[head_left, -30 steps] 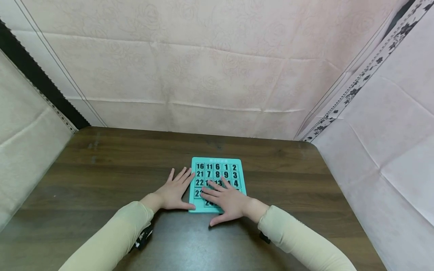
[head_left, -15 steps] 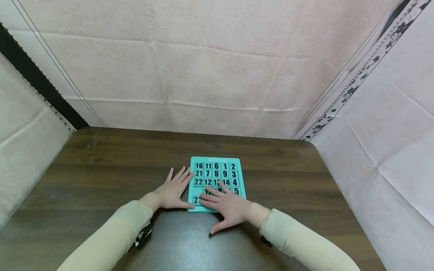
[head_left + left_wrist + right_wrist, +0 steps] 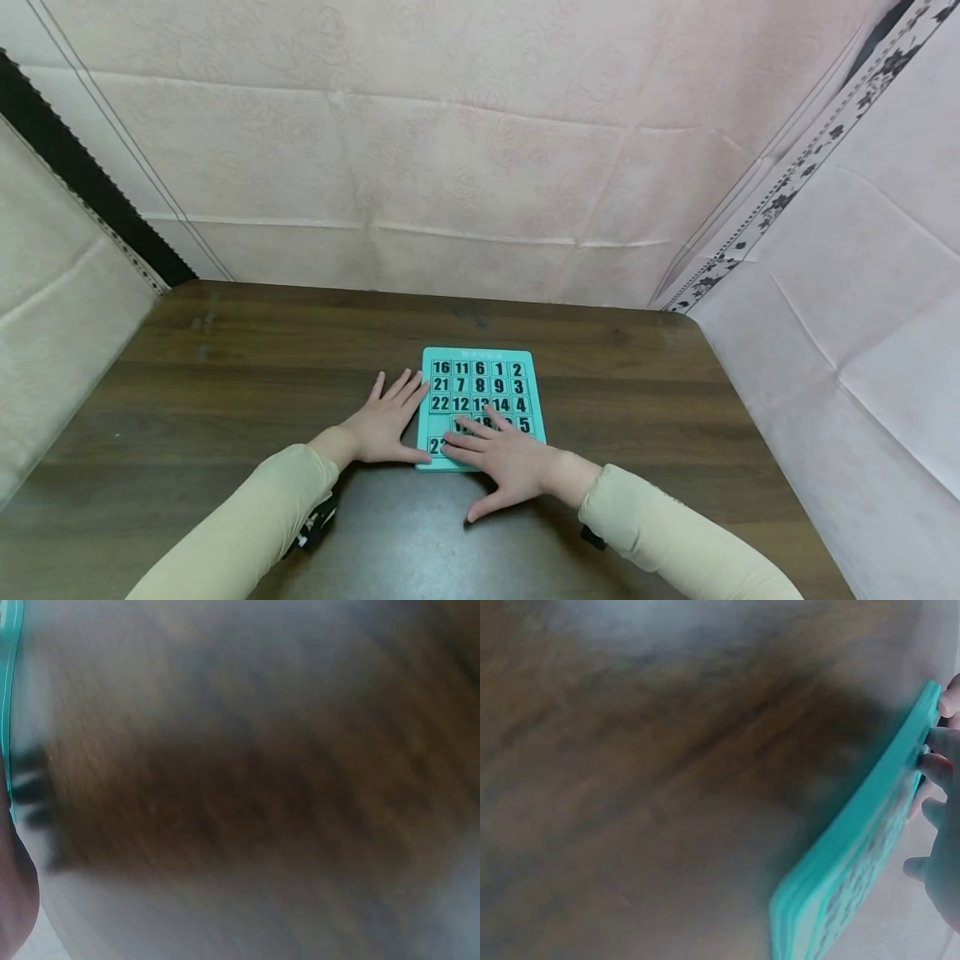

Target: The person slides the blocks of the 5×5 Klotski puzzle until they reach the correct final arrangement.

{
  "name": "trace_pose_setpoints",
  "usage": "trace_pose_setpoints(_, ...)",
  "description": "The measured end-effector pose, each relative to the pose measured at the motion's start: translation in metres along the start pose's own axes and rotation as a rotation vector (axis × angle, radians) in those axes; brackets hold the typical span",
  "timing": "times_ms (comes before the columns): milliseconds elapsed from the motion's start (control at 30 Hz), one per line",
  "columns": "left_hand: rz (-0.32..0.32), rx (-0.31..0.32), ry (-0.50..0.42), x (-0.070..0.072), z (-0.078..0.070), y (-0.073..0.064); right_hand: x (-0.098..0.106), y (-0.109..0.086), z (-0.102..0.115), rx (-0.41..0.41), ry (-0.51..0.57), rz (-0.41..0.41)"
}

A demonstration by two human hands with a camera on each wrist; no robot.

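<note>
A turquoise number slide puzzle [image 3: 480, 356] with black-numbered tiles lies flat on the brown table. My left hand [image 3: 386, 429] is at its left edge in the head view, fingers spread, fingertips and thumb at the border. My right hand [image 3: 510, 458] reaches over the lower rows with fingers outstretched, hiding several tiles. One fingertip is at a tile in the bottom left corner; a bare slot [image 3: 438, 425] shows just above it. In the right wrist view the puzzle [image 3: 855, 825] appears edge-on, with fingers [image 3: 941, 769] over its face. Only a sliver of the puzzle [image 3: 7, 675] enters the left wrist view.
The wood-grain table [image 3: 262, 358] extends around the puzzle on all sides. Pale cloth [image 3: 420, 167] hangs behind it, with more cloth panels [image 3: 862, 375] at the left and right. Dark wrist devices [image 3: 318, 521] sit under the sleeves.
My right hand has drawn slightly toward me, and the leftmost tile has slid from the fourth row to the bottom row, baring the slot above. My left hand has stayed in place.
</note>
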State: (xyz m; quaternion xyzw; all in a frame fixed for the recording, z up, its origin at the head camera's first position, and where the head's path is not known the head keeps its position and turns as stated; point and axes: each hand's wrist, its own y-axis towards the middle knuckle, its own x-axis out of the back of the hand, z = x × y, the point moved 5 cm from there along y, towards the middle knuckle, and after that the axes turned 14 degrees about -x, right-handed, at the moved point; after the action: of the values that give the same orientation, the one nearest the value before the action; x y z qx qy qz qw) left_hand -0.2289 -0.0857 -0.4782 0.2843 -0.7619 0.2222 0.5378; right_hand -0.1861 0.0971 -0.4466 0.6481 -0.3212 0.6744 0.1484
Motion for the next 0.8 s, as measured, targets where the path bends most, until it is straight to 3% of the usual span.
trace_pose_setpoints(233, 0.0, 0.001, 0.009, -0.004, 0.003, 0.001, 0.008, 0.007, -0.012, -0.037, 0.049, -0.002)
trace_pose_setpoints(400, 0.005, 0.012, 0.014, -0.004, 0.004, 0.0, 0.007, 0.017, -0.022, -0.095, 0.016, -0.017)
trace_pose_setpoints(800, -0.005, -0.003, 0.013, -0.002, 0.002, 0.0, 0.003, 0.037, -0.03, -0.195, 0.035, 0.056)
